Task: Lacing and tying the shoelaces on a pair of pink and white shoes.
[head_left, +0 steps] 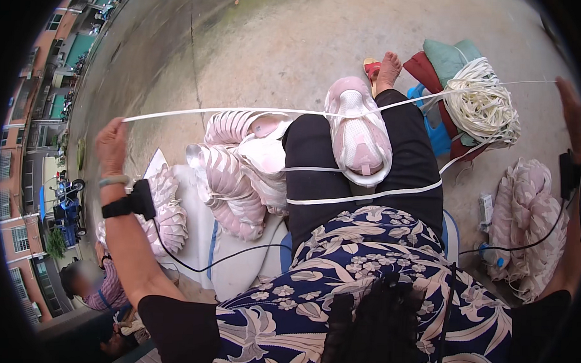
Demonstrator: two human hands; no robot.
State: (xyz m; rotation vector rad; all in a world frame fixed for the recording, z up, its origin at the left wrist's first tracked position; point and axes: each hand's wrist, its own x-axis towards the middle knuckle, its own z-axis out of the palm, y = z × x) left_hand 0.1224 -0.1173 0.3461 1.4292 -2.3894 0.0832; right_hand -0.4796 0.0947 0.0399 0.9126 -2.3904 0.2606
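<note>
A white shoelace [222, 110] stretches taut across the view between my raised arms. My left hand [111, 146] closes on its left end. Far out on the opposite side, my right hand [569, 105] grips the other end, its fingers partly lost at the dark rim. Midway, the lace crosses a pink and white shoe upper [361, 159], which lies on my thighs with its heel toward me; whether it passes through eyelets is too small to tell. More white cord [367, 196] runs over my black trousers toward a thick bundle of white laces [482, 102] at the right.
Stacked pink and white shoe uppers [230, 179] lie at my left, with another pile [526, 222] at my right. The bundle rests by red and green cloth [448, 59] on a blue stool [438, 132]. A person [85, 283] sits at lower left. Black cables hang from my wrists.
</note>
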